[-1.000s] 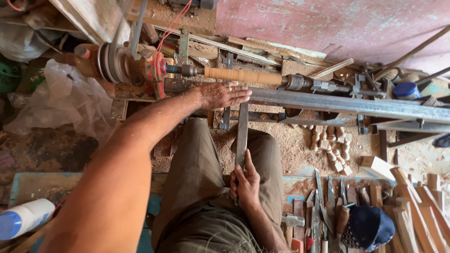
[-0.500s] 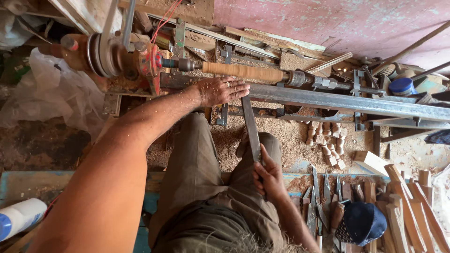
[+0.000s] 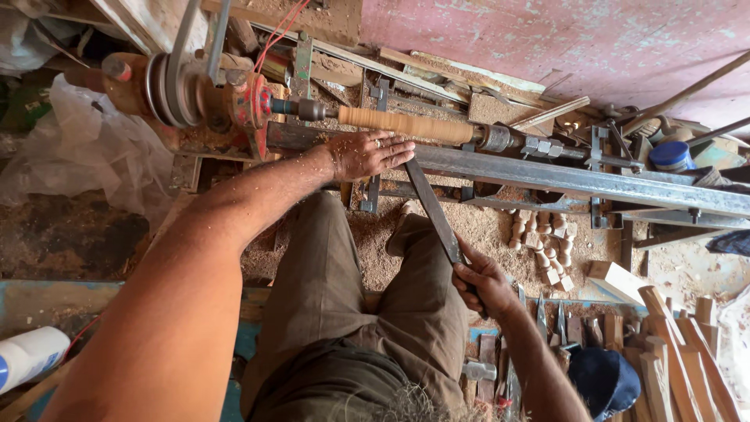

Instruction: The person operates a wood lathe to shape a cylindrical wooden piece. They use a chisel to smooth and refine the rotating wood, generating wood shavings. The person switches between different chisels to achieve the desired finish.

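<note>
Nearest the camera, above the knee, the right hand [image 3: 482,280] is clamped on the lower end of a long flat chisel [image 3: 432,209]. Blade runs up-left to the steel rail [image 3: 594,181]. Left hand [image 3: 367,152] lies flat on the rail, fingers together over the blade tip. Just beyond, wooden workpiece [image 3: 406,125] sits horiz. betw. lathe centres; pulley [image 3: 168,90] at left.

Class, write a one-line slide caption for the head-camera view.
Left hand rests on the lathe's steel rail beside a wooden spindle; right hand grips a long chisel.
</note>
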Motion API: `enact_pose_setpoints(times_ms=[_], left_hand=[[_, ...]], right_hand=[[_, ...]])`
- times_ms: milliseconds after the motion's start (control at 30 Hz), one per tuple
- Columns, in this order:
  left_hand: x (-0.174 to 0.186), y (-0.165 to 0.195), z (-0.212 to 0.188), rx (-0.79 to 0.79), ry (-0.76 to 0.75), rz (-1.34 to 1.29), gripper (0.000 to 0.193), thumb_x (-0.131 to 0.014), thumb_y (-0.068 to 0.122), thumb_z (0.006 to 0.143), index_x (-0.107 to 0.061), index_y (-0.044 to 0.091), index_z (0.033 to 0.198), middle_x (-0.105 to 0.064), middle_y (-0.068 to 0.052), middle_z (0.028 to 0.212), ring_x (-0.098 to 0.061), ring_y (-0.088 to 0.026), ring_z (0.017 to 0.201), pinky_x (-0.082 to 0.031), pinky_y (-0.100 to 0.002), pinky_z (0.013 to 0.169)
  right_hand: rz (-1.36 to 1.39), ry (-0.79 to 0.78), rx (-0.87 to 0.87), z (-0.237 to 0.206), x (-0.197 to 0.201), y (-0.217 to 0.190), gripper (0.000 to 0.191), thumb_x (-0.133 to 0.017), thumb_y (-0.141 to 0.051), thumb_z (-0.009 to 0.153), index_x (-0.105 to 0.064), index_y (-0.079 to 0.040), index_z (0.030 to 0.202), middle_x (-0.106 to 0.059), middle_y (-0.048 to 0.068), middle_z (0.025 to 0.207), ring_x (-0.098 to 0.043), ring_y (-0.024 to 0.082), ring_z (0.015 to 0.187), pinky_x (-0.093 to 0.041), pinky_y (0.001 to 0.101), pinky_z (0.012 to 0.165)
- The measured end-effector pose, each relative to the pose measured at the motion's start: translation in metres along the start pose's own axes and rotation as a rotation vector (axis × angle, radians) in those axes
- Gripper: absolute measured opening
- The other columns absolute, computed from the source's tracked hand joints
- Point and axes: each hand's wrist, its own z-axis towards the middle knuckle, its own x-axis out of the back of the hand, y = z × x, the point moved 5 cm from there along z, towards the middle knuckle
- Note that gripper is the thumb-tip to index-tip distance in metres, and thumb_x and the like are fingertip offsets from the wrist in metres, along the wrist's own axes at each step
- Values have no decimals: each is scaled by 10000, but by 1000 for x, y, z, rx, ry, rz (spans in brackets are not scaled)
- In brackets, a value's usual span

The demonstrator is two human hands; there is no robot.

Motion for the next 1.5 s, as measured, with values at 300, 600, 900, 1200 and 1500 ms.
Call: enact_pose_setpoints(times_ms=[300,600,900,1200,1500], left_hand=[[1,-1,-3,-14,29,-17,495,-497,125,1023,-488,48,1512,-550,-111,1537,-557,-192,1381,-427,-376,1194],[-8,0,-3,-24,50,-81,526,-540,88,1007,-459,38,1524,-522,-128,1550,-539,-232,1405,-362,-413,1229],[3,1,-2,-33,15,-29,541,-537,142,942,-509,23,1470,-555,-141,1517,-574,-223,1374,-434,-390,1176],[-10,1,-12,75,138,7,337,-513,136,1095,-626,77,1408,-669,-86,1388,-701,-200,1216,-601,-352,969],[0,9,-14,71,110,61,455,-510,122,1062,-496,180,1513,-572,-21,1522,-556,-181,1380,-464,-369,1176]], right_hand=[[-86,55,-22,-5,1,-16,676,-500,-93,992,-312,-269,1617,-530,32,630,-383,85,386,-329,253,307],[122,286,46,-17,-121,27,703,-540,-121,1001,-286,-320,1624,-552,30,656,-424,89,412,-351,244,326],[213,284,111,-6,-143,37,730,-537,-118,988,-254,-290,1639,-528,6,613,-407,85,394,-347,251,315],[-118,2,21,5,-5,1,672,-506,-145,1008,-271,-236,1632,-559,24,630,-413,81,397,-346,257,316],[-68,197,48,-17,-89,24,669,-513,-140,1012,-300,-301,1625,-537,22,619,-428,92,404,-368,263,332]])
